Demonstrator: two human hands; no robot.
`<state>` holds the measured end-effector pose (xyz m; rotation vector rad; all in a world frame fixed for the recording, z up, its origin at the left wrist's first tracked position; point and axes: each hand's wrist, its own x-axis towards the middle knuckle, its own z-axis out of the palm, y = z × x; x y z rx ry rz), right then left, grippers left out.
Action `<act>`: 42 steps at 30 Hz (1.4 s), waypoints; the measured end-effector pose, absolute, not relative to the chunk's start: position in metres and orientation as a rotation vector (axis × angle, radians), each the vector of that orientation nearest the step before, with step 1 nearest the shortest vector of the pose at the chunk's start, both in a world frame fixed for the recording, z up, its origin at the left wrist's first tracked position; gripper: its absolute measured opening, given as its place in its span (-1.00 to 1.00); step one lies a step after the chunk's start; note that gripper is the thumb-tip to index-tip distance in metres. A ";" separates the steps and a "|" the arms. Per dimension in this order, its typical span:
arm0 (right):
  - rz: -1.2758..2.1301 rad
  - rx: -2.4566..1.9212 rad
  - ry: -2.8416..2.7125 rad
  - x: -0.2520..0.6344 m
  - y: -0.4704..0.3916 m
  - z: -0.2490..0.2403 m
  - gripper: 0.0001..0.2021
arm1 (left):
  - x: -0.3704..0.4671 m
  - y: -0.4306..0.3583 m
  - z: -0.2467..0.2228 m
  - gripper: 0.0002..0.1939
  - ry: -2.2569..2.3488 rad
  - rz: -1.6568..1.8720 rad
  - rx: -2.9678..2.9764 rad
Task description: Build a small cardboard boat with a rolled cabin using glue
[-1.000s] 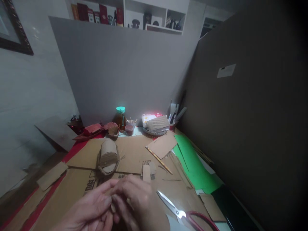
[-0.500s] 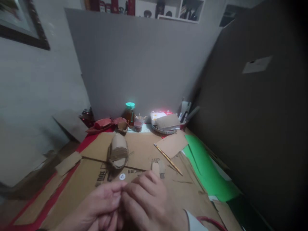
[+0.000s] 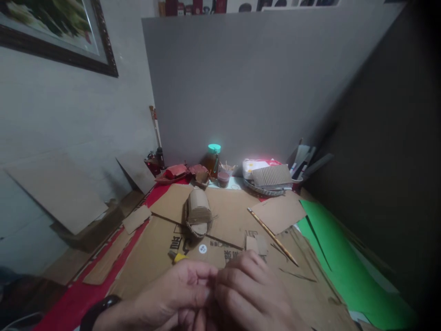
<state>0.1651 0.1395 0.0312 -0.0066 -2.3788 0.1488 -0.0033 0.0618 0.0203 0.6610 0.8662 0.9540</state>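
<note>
My left hand [image 3: 182, 292] and my right hand [image 3: 250, 294] meet over the flat cardboard sheet [image 3: 155, 248] near the front. The fingers of both are curled and pressed together at the tips. What they pinch, if anything, is hidden between them. A yellow-handled tool [image 3: 179, 257] with a dark tip shows just beyond my left hand. Farther off stands a small boat-like cardboard piece [image 3: 199, 207] with a rounded top. Small cardboard scraps [image 3: 255, 244] lie just past my right hand.
A pencil [image 3: 272, 235] lies slantwise at the right, by a cardboard piece [image 3: 279, 214]. Green sheet [image 3: 341, 257] covers the right edge. At the back are a jar with a teal lid [image 3: 214, 158], a small cup [image 3: 223, 179] and a loaded tray [image 3: 265, 189]. A grey board [image 3: 241, 92] stands behind.
The view has swung left, so everything sits farther right in the picture. The yellow-handled tool and a black wristband have come into sight. Both hands stay together, fingers still pinched.
</note>
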 end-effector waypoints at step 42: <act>0.364 -0.748 -2.380 0.189 0.158 0.038 -0.57 | -0.045 0.067 0.049 -0.97 1.159 1.497 0.712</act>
